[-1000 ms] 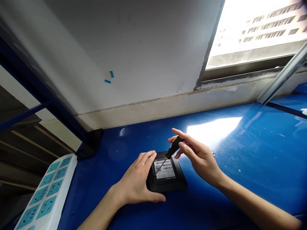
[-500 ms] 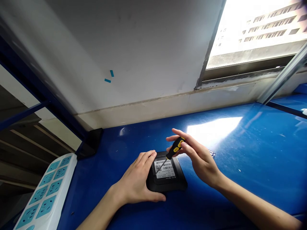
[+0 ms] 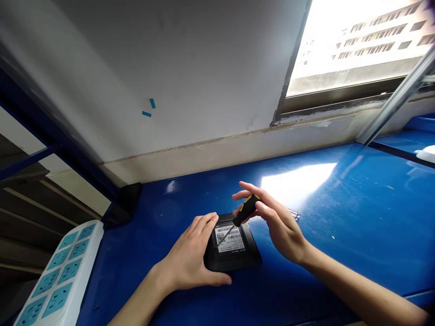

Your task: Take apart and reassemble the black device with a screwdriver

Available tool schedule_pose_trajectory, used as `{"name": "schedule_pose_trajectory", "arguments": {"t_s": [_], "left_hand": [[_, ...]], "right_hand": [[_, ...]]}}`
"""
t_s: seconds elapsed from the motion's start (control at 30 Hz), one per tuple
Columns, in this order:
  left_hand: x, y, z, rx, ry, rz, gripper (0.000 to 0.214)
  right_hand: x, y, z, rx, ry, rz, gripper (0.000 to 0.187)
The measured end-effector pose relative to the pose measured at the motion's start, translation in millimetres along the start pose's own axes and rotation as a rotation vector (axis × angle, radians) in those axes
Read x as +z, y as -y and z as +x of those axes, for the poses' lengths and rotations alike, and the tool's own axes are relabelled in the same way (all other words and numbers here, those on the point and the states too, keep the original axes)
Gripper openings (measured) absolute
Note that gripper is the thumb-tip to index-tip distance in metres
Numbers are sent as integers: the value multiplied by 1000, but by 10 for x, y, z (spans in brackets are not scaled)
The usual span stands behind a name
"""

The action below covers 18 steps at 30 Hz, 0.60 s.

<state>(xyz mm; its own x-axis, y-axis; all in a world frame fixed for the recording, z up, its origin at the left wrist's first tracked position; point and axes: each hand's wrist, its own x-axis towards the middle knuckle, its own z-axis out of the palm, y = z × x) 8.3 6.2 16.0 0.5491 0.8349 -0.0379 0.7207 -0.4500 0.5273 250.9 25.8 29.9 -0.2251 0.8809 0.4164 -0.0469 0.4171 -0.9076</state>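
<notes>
The right hand [image 3: 277,228] pinches the black-and-yellow handle of one screwdriver [image 3: 245,210] between thumb and fingertips, the forefinger stretched out straight past it. The thin shaft slants down to the left, its tip resting on the white label [image 3: 229,238]. That label sits on the top face of a single black box [image 3: 234,258], which lies flat on the blue table [image 3: 340,235], near the middle. The label carries barcodes and a square code, but the print is too small to read and no brand can be made out. The left hand [image 3: 190,260] clasps the box from its left side, fingers curled over the top and thumb along the near edge, hiding that corner. Just beyond the right hand lies something small and metallic [image 3: 294,213], too small to identify. At the near left, one white power strip [image 3: 50,283] shows two rows of teal sockets and is cut off by the frame. On the far wall are two scraps of teal tape [image 3: 149,108]. A white object [image 3: 427,154] at the far right is cut off too.
</notes>
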Motion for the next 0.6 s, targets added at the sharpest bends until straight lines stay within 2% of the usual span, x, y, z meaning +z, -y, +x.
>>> {"name": "schedule_pose_trajectory", "arguments": {"t_s": [0.27,0.4,0.6], "left_hand": [[-2,10,3,-2,3,5,122],[-4,9,0,-13,13,-3,122],[9,12,-12,-6,-6,-15,121]], "right_hand": [[7,-1,35,-32,-106,-117,29],[18,-14,31,-35,-159,-26,31],[29,4,-4,-54,-96,-48,31]]}}
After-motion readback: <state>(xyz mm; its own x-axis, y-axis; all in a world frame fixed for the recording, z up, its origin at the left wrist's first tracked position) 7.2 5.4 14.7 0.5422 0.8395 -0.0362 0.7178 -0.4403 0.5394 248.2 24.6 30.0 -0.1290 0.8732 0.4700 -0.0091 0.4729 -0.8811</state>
